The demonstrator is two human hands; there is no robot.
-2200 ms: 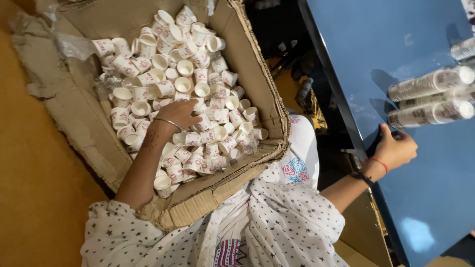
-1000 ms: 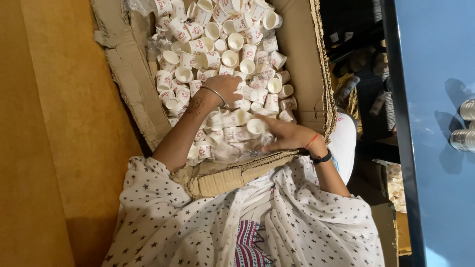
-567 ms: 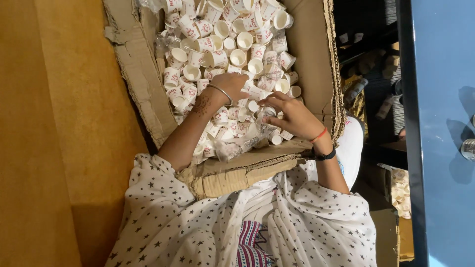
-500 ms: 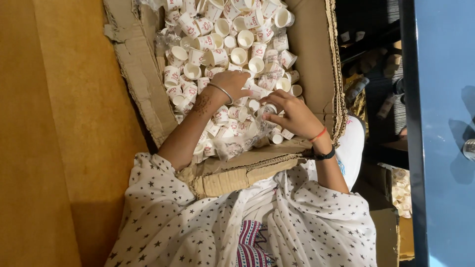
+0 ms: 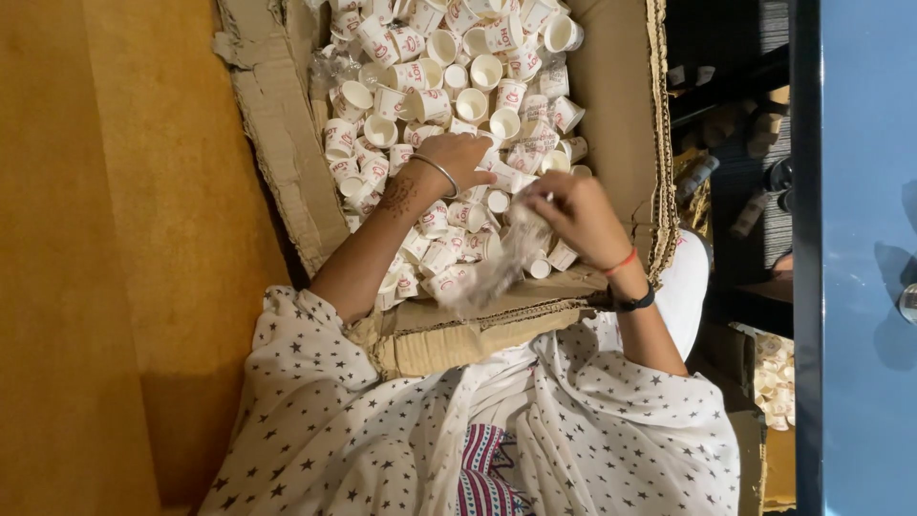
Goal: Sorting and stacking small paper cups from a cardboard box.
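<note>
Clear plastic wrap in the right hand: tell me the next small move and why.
Probably lift the right hand a little to draw the clear plastic wrap up off the paper cups. Its fingers pinch the wrap's upper end, while the rest trails down over the loose cups toward the near wall of the cardboard box. The left hand rests on the cups beside it, so it could steady them.

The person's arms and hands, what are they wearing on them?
Both arms come out of loose white sleeves printed with small dark stars, ending near the elbows. The left hand has a thin silver bangle at the wrist and a dark patterned marking just below it on the forearm. The right hand has a thin red thread at the wrist and a black band beside it.
</note>
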